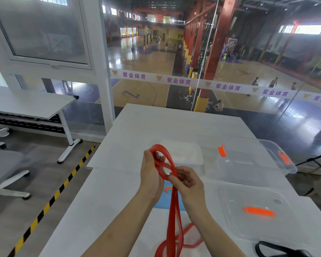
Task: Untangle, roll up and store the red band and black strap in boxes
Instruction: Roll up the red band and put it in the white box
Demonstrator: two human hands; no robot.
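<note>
You hold the red band (pixel 165 165) up above the white table (pixel 119 182), its top wound into a couple of loops between your two hands; the rest of it hangs straight down from those loops as two flat strands and trails in loose curves on the table just below your wrists, toward the near edge. Your left hand (pixel 151 175) is closed around the left side of the loops, fingers curled through the upper one, thumb side facing you; your right hand (pixel 187 179) sits just right of the loops and a little below them, its thumb and fingertips pinching the band where the loops cross, the other fingers curled loosely.

Under the band, flat on the table, lies a blue sheet (pixel 161 201) with an orange mark, partly covered by your left wrist and the hanging strands. Beyond the band, farther from you, sits a shallow clear box (pixel 185 154); right of that box stands a deeper clear box (pixel 248 160) with orange latches on its sides. Right of the band and nearer to you than the deep box lies a clear lid (pixel 252 216) with an orange handle on top. The black strap (pixel 278 250) lies on the table at the near right corner, well right of the band's trailing end and just in front of the lid; only a curved part of it shows, so you cannot tell how tangled it is.
</note>
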